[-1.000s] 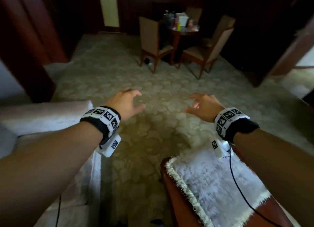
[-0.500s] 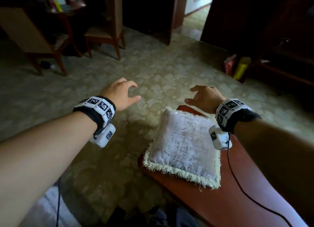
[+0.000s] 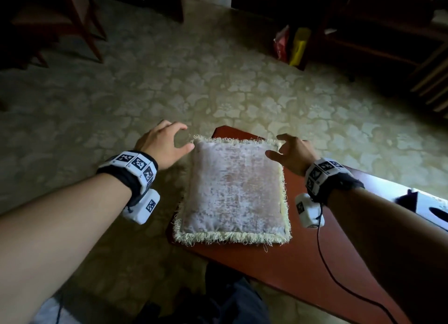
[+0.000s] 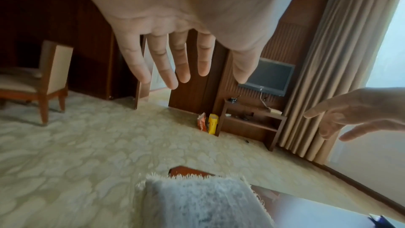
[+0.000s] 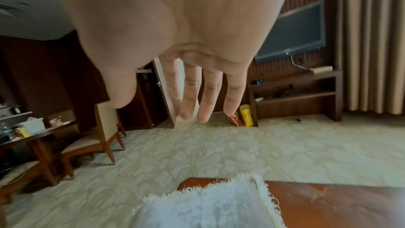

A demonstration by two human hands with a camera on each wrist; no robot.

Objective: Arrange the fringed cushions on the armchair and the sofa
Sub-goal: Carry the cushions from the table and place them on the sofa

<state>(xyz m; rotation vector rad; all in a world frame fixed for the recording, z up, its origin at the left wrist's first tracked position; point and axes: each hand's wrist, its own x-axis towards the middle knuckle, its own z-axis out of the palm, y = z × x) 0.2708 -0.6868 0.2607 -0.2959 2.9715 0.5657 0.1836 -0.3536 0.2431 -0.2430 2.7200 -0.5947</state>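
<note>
A pale square cushion [image 3: 234,190] with a cream fringe lies flat on the end of a reddish wooden table [image 3: 278,268]. My left hand [image 3: 167,143] hovers at the cushion's far left corner with fingers spread, holding nothing. Over the far right corner my right hand [image 3: 288,151] is spread too, above the fringe, and empty. The left wrist view has the cushion [image 4: 203,202] below my straight fingers [image 4: 166,63]. In the right wrist view the cushion [image 5: 208,204] lies under my hanging fingers [image 5: 210,93]. No armchair or sofa is in view.
Patterned beige carpet [image 3: 145,100] surrounds the table. A dark box [image 3: 426,207] sits on the table's right end. Orange and yellow packets [image 3: 293,44] lean by a wooden TV shelf [image 4: 252,120]. Dining chairs [image 5: 103,138] and a cluttered table [image 5: 32,133] stand to the left.
My view has swung right from the dining set onto the low table. Both hands have come in over the cushion's far corners, still empty.
</note>
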